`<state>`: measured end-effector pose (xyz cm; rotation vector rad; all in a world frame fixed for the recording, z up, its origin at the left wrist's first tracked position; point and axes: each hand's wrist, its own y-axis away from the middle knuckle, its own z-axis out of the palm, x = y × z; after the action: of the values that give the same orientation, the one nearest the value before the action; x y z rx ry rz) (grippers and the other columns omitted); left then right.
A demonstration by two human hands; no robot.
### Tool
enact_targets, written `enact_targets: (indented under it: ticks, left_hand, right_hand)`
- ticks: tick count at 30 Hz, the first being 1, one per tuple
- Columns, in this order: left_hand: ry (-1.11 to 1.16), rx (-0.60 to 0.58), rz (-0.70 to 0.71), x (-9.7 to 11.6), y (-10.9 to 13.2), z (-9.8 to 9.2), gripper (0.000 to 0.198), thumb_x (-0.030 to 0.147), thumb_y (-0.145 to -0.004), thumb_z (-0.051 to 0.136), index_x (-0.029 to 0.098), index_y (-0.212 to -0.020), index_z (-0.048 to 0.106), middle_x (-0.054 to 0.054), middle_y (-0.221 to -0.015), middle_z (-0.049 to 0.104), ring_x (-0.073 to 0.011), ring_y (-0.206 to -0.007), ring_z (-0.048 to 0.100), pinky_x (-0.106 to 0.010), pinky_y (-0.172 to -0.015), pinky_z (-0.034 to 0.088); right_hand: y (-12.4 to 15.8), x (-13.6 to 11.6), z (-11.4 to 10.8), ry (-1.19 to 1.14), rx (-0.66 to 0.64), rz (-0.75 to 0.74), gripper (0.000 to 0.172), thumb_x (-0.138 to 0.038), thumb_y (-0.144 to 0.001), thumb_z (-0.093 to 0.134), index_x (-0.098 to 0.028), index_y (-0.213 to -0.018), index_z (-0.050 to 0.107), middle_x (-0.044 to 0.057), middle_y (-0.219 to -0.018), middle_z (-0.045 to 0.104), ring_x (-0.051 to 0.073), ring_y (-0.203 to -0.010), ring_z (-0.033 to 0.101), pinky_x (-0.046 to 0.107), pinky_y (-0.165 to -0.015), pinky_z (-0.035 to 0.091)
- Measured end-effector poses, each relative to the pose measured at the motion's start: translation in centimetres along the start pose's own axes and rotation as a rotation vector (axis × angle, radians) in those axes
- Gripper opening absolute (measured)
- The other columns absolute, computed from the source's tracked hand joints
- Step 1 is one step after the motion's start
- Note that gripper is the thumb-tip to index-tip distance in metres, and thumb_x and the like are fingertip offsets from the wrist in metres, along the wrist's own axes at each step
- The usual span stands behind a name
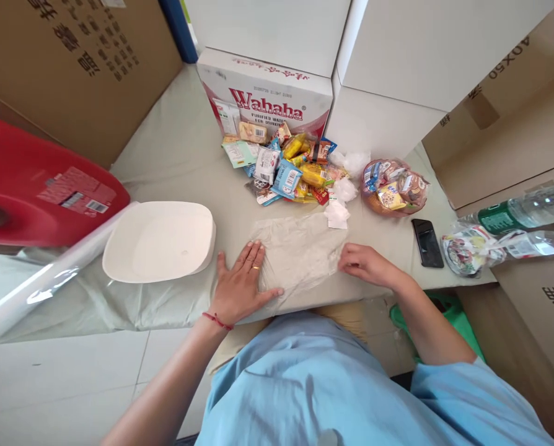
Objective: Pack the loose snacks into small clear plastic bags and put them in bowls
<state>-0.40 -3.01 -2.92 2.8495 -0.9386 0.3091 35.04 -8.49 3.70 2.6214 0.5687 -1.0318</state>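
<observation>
A clear plastic bag [300, 251] lies flattened on the cloth-covered table in front of me. My left hand [244, 275] rests palm down at its left edge, fingers spread, with a ring and a red string bracelet showing. At the right edge, my right hand [366, 265] has its fingers pinched together on the plastic. Just beyond the bag is a pile of packaged snacks [289, 170]. A white paper tag [336, 214] touches the bag's far right corner. The white plastic basin [158, 241] stands to the left of my left hand.
A red jug [49, 186] and a roll of clear film [39, 288] are at the left. Behind the snacks stands a Wahaha carton [265, 93]. To the right are a filled snack basket [393, 189], a phone [427, 243], and plastic bottles [532, 210].
</observation>
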Motion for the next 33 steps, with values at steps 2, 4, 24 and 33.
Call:
enact_targets:
  ticks: [2, 4, 24, 33]
  left_hand:
    - [0.006, 0.012, 0.004, 0.0, 0.0, 0.1, 0.099, 0.076, -0.090, 0.044, 0.016, -0.165, 0.020, -0.020, -0.169, 0.024, -0.0394, -0.156, 0.028, -0.075, -0.121, -0.006]
    - [0.010, 0.020, 0.013, -0.1, 0.1, 0.2, 0.099, 0.076, -0.090, 0.045, 0.016, -0.165, 0.021, -0.020, -0.169, 0.024, -0.0402, -0.155, 0.028, -0.076, -0.121, -0.006]
    - [0.018, 0.022, -0.037, -0.1, 0.5, 0.2, 0.096, 0.074, -0.092, 0.044, 0.017, -0.165, 0.021, -0.019, -0.169, 0.026, -0.0398, -0.156, 0.028, -0.077, -0.120, -0.001]
    - [0.057, 0.096, -0.023, -0.3, 1.0, 0.2, 0.086, 0.069, -0.095, 0.043, 0.018, -0.163, 0.030, -0.019, -0.169, 0.026, -0.0404, -0.155, 0.029, -0.075, -0.121, 0.004]
  right_hand:
    - [3.6, 0.6, 0.0, 0.002, -0.002, 0.053, 0.020, -0.022, -0.097, 0.056, -0.022, -0.088, 0.074, 0.004, -0.092, 0.062, 0.016, -0.083, 0.062, 0.026, -0.075, 0.048]
    - [6.6, 1.0, 0.2, 0.003, -0.020, 0.157, 0.021, -0.021, -0.095, 0.056, -0.022, -0.083, 0.073, 0.004, -0.089, 0.061, 0.016, -0.079, 0.061, 0.027, -0.070, 0.047]
    - [3.7, 1.4, 2.2, -0.266, 0.030, 0.133, 0.026, -0.041, -0.098, 0.060, -0.022, -0.089, 0.077, 0.005, -0.089, 0.064, 0.017, -0.081, 0.063, 0.029, -0.075, 0.050]
    - [8.8, -0.5, -0.3, -0.157, -0.160, 0.263, 0.022, -0.031, -0.098, 0.058, -0.026, -0.099, 0.079, 0.006, -0.096, 0.071, 0.019, -0.085, 0.068, 0.030, -0.077, 0.053]
